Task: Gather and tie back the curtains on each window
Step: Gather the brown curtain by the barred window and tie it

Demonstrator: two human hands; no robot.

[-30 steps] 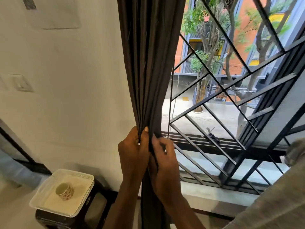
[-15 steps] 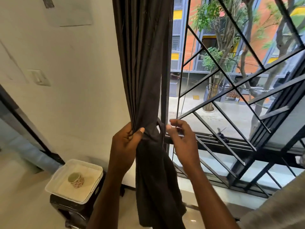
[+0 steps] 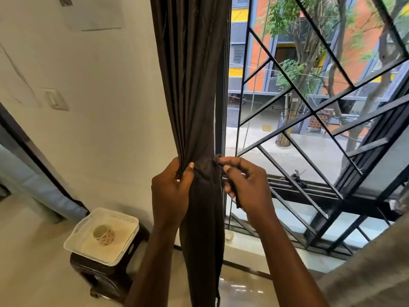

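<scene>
on the pale wall at far left sits a light switch (image 3: 55, 99). below it a dark stool (image 3: 106, 280) stands on the floor against the wall, carrying a white tray (image 3: 76, 241) with a small patterned cup (image 3: 104, 234) lying on its side in it.

next comes the person's left hand (image 3: 170, 193); its fingers (image 3: 177, 171) and thumb are curled round the left side of the curtain, squeezing the folds into a tight bunch. the dark curtain (image 3: 190, 85) hangs between the wall and the left edge of the window, drawn together into one narrow column that is pinched at the hands and falls loose beneath them towards the floor.

just right of the bunch, the right hand (image 3: 247, 185) pinches a strip of dark cloth (image 3: 235, 199) between thumb and forefinger at the curtain's right edge. the strip's loose end dangles past the palm.

further right a black metal window grille (image 3: 309, 111) of crossing bars fills the view, with trees and an orange building outside. grey fabric (image 3: 365, 267) covers the bottom right corner.
</scene>
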